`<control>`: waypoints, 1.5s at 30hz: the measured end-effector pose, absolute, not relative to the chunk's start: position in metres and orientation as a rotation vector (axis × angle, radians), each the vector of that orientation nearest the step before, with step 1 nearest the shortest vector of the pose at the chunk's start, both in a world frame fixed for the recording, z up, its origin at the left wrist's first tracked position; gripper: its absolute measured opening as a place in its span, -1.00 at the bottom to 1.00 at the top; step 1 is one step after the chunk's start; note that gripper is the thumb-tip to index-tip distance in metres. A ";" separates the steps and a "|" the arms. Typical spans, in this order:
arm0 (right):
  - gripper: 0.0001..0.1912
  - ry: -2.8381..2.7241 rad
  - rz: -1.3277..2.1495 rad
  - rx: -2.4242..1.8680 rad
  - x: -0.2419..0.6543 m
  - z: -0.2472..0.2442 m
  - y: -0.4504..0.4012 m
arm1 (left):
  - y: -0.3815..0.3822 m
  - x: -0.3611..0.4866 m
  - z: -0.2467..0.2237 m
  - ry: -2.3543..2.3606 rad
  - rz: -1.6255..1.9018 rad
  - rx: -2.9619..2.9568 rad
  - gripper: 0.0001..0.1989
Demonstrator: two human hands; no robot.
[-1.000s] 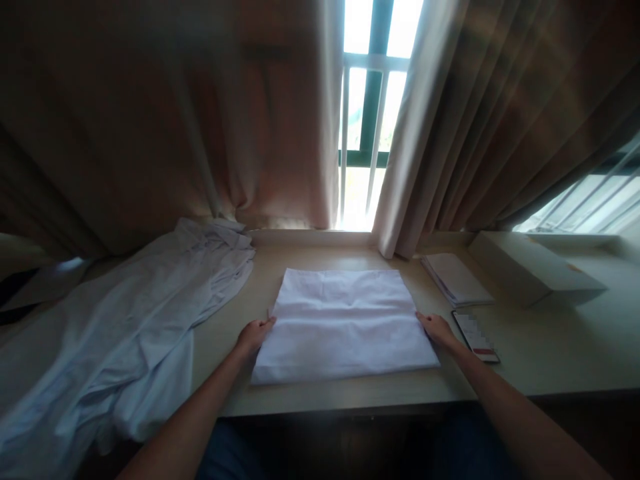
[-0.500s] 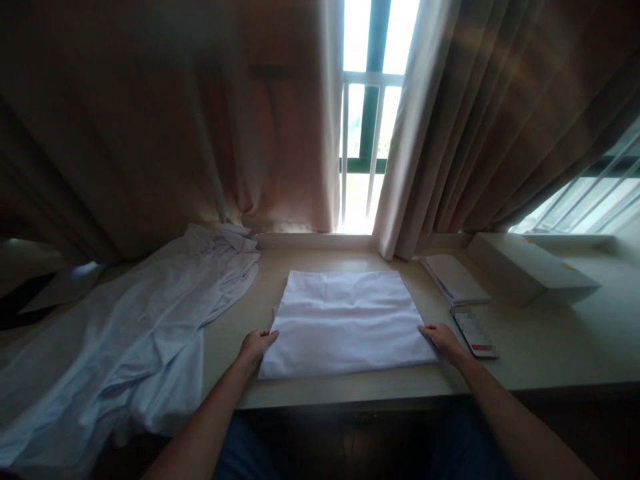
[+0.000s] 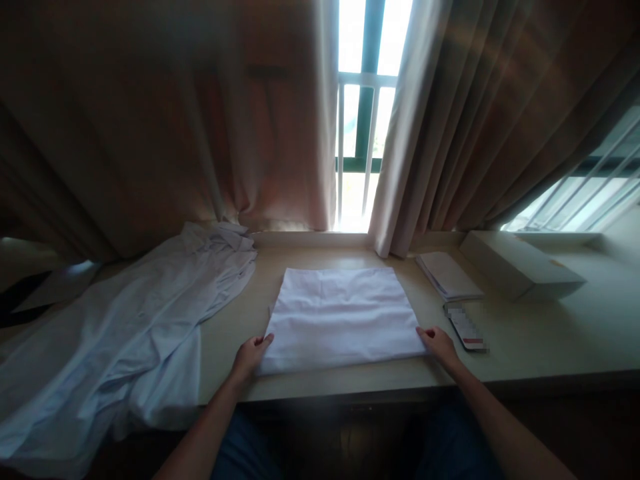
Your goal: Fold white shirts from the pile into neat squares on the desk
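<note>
A white folded cloth (image 3: 340,320) lies flat on the pale desk (image 3: 225,347) in front of me, with soft creases running across it. My left hand (image 3: 251,355) pinches its left edge near the front corner, thumb on top. At the opposite edge my right hand (image 3: 437,343) grips the cloth the same way, close to the front right corner. The fingers beneath the fabric are hidden on both sides. The kind of cloth does not show.
To the left a heap of crumpled white fabric (image 3: 150,320) hangs over the desk's front edge. On the right lie a phone (image 3: 465,328), a folded white stack (image 3: 449,275) and a white box (image 3: 523,267). Curtains (image 3: 285,133) and a barred window stand behind.
Both hands keep their places at the cloth's side edges. The whole view has shifted slightly; the cloth lies as before.
</note>
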State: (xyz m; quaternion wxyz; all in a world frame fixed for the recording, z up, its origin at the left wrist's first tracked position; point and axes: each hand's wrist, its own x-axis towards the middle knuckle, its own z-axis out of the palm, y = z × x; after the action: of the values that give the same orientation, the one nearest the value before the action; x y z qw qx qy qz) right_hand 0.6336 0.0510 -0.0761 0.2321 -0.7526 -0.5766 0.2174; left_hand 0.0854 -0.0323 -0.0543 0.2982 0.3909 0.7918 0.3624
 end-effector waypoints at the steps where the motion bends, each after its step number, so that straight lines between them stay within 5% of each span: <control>1: -0.52 -1.601 0.596 -2.076 0.636 -0.078 0.045 | -0.041 0.086 -0.057 2.113 0.968 1.046 -0.55; 14: -0.58 -1.003 1.465 -1.676 0.632 -0.066 0.003 | -0.065 0.087 -0.066 2.237 0.801 1.273 -0.58; 22: -0.71 -0.854 1.511 -1.566 0.639 -0.071 -0.004 | -0.067 0.079 -0.058 2.204 0.703 1.076 -0.69; 29: -0.64 -0.697 1.412 -1.548 0.647 -0.082 -0.008 | -0.071 0.101 -0.050 1.943 1.118 0.621 -0.68; 37: -0.64 -0.717 1.392 -1.599 0.656 -0.084 -0.019 | -0.083 0.107 -0.059 2.105 1.211 0.812 -0.56; 45: -0.64 -1.049 1.297 -1.814 0.654 -0.075 -0.020 | -0.084 0.088 -0.073 2.074 1.045 0.987 -0.74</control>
State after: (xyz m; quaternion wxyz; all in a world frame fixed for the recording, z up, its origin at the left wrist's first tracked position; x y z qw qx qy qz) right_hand 0.6542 -0.0203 -0.0748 0.3322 -0.6944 -0.4016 0.4963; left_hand 0.0881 -0.0841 -0.0735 0.3041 0.3726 0.7831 0.3943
